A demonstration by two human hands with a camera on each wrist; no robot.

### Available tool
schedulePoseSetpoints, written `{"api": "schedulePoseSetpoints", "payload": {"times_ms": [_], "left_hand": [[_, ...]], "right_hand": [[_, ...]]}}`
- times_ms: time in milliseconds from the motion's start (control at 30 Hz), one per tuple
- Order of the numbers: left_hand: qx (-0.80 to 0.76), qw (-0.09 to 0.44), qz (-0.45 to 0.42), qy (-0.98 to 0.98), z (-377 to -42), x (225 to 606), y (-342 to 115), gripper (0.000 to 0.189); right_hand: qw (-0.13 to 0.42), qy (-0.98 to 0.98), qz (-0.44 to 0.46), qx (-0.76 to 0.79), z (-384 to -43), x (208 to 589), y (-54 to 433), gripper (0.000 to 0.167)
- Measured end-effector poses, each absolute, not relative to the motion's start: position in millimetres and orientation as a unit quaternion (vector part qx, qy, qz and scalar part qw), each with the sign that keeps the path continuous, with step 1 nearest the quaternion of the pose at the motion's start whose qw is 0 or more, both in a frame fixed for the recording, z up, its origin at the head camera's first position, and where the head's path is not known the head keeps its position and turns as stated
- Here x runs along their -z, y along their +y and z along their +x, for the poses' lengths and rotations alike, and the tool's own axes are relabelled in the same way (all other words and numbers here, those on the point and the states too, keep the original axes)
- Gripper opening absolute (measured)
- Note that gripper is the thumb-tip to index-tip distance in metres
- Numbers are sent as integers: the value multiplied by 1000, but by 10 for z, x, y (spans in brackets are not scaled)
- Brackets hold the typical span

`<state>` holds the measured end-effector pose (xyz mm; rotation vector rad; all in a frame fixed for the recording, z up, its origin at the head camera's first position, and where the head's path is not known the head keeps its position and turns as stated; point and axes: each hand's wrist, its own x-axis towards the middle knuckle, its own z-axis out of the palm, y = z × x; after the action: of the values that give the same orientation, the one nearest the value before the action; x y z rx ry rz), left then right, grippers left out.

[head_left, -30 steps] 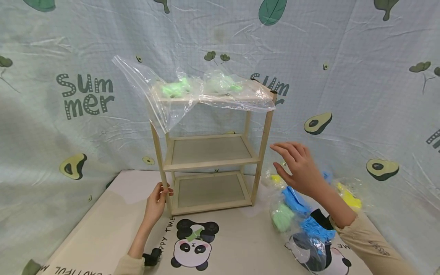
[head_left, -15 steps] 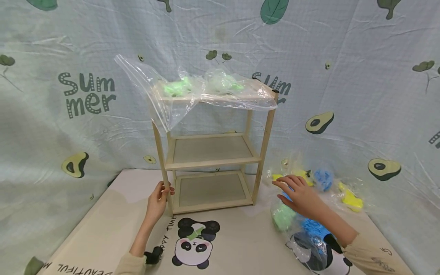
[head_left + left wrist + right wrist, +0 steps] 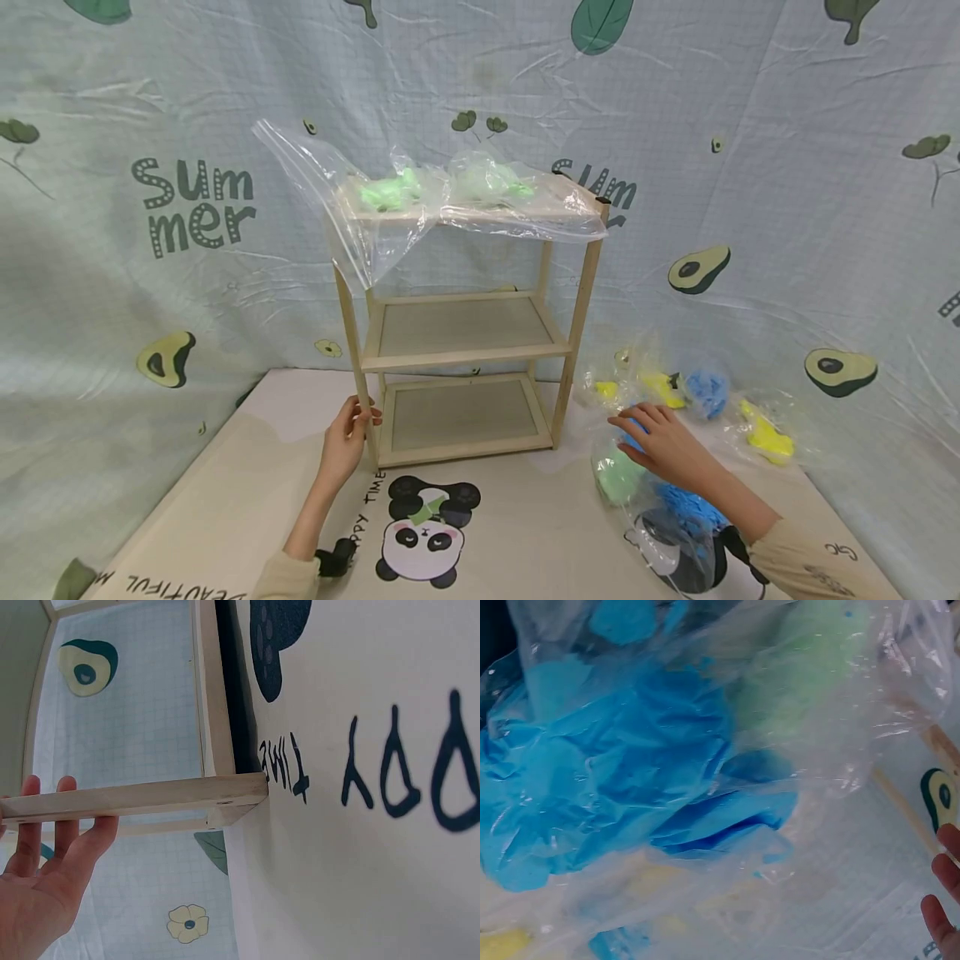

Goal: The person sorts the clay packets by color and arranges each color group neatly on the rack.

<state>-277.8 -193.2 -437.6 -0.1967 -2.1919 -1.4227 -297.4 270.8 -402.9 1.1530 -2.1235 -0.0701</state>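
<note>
A wooden three-tier shelf (image 3: 465, 360) stands upright on the table. My left hand (image 3: 343, 442) holds its front left post (image 3: 349, 333) low down; in the left wrist view the fingers (image 3: 28, 840) pass behind that post (image 3: 135, 799). My right hand (image 3: 660, 442) is over clear plastic bags at the right, fingers extended and slightly bent, gripping nothing. Beneath and beside it lie a bag of pale green material (image 3: 617, 477) and a bag of blue material (image 3: 686, 504). In the right wrist view, crumpled blue material (image 3: 607, 780) fills much of the picture, with right fingertips (image 3: 946, 874) at the edge.
Two clear bags with bright green contents (image 3: 390, 193) lie on the top tier, one hanging over its front left corner. Farther back at the right are a bag with a blue ball-like lump (image 3: 707, 392) and bags with yellow pieces (image 3: 768, 437). A printed cloth (image 3: 480, 83) hangs behind.
My right hand has come down from beside the shelf's right post to the bags at the right. The left hand stays on the post, and the head view has shifted slightly.
</note>
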Motion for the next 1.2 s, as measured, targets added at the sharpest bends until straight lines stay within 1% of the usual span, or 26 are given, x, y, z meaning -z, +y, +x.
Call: {"api": "schedulePoseSetpoints", "payload": {"times_ms": [67, 167, 400, 633, 733, 800, 1000, 1133, 1200], "left_hand": [[523, 259, -73, -809, -2775, 4376, -1927, 19], [523, 264, -76, -807, -2777, 4375, -1925, 18], [525, 274, -84, -802, -2789, 4369, -1933, 16], [523, 263, -76, -807, -2778, 4362, -1926, 18], [523, 261, -75, -808, -2775, 4368, -1925, 19], [524, 262, -75, -807, -2776, 4374, -1924, 19], [522, 264, -76, -808, -2771, 4377, -1912, 18], [521, 270, -79, -806, -2765, 4372, -1914, 17], [522, 274, -80, -804, -2766, 4373, -1917, 16]], "right_hand": [[352, -821, 449, 30, -3003, 4070, 2734, 41], [351, -819, 453, 39, -3055, 4123, 2773, 44], [344, -816, 456, 86, -3191, 4215, 2848, 46], [329, -823, 451, 105, -3266, 4252, 2866, 44], [306, -835, 443, 115, -3283, 4273, 2875, 48], [281, -845, 438, 125, -3282, 4275, 2873, 52], [209, -868, 434, 116, -3229, 4279, 2868, 68], [194, -869, 440, 113, -3191, 4325, 2887, 78], [199, -865, 447, 113, -3171, 4358, 2898, 82]]}}
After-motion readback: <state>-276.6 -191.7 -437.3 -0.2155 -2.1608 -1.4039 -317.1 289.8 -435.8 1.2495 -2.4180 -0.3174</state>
